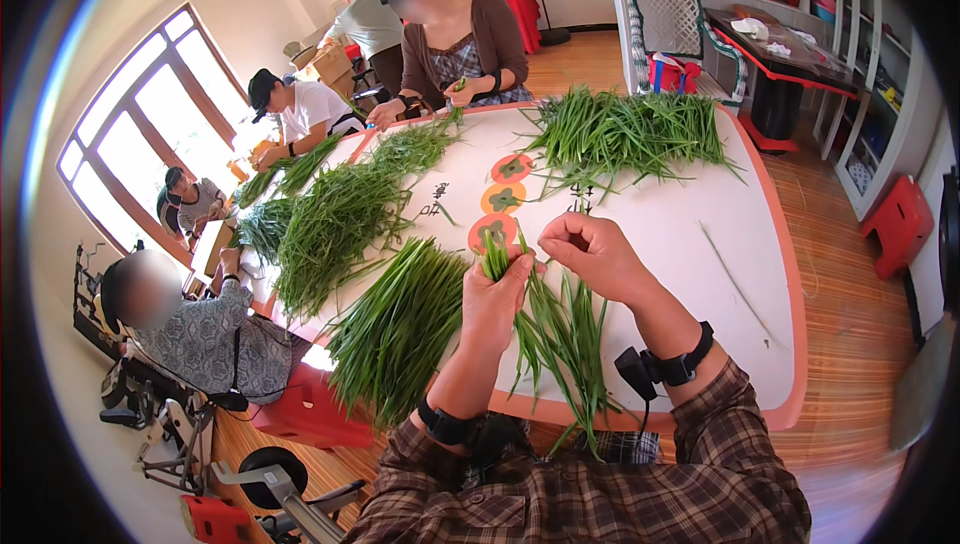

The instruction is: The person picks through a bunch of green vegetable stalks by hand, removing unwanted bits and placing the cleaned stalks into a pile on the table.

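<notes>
My left hand [493, 302] is closed around a bunch of garlic chives [548, 319], whose long green leaves hang down past the table's near edge. Just to its right, my right hand [598, 252] has thumb and fingers pinched together near the bunch's upper end. Whatever lies between those fingertips is too small to make out. A neat pile of chives [405, 324] lies by my left forearm.
The white table [690, 274] has an orange border and printed round fruit shapes. A loose heap of chives [340, 224] lies left, another heap [630, 139] far right. Co-workers sit along the left and far sides. A red stool [898, 227] stands right; exercise equipment is lower left.
</notes>
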The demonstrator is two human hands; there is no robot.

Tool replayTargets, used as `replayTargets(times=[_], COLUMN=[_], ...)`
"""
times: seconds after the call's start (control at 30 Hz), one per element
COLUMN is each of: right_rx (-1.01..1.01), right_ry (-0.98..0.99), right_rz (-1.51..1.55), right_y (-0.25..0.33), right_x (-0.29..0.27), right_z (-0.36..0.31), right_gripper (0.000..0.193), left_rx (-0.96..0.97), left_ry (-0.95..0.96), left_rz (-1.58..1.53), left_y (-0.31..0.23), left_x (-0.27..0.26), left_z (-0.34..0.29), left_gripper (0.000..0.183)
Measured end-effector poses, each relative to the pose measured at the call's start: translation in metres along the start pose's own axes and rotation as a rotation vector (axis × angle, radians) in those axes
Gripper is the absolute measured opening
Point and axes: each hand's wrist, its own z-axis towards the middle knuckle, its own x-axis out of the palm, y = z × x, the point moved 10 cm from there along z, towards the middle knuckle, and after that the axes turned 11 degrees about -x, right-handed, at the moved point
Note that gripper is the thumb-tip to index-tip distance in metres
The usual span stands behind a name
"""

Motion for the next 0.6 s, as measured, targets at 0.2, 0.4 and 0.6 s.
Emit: replayTargets(times=[0.2, 0.4, 0.6], right_rx=[-0.053, -0.009, -0.034], right_ry=[0.017, -0.096, -0.218], right_rz=[0.252, 0.159, 0.182], right_y=[0.002, -0.001, -0.003], right_x=[-0.001, -0.023, -0.038], right_z=[0.002, 0.001, 0.002], right_gripper=[0.014, 0.02, 0.018], left_rx=[-0.044, -0.135, -0.126], left_ry=[0.066, 0.146, 0.147], left_rz=[0.01, -0.004, -0.069], left_y=[0.015, 0.017, 0.016], left_x=[0.02, 0.028, 0.028], left_z=[-0.004, -0.007, -0.01], left_gripper=[0.013, 0.016, 0.016])
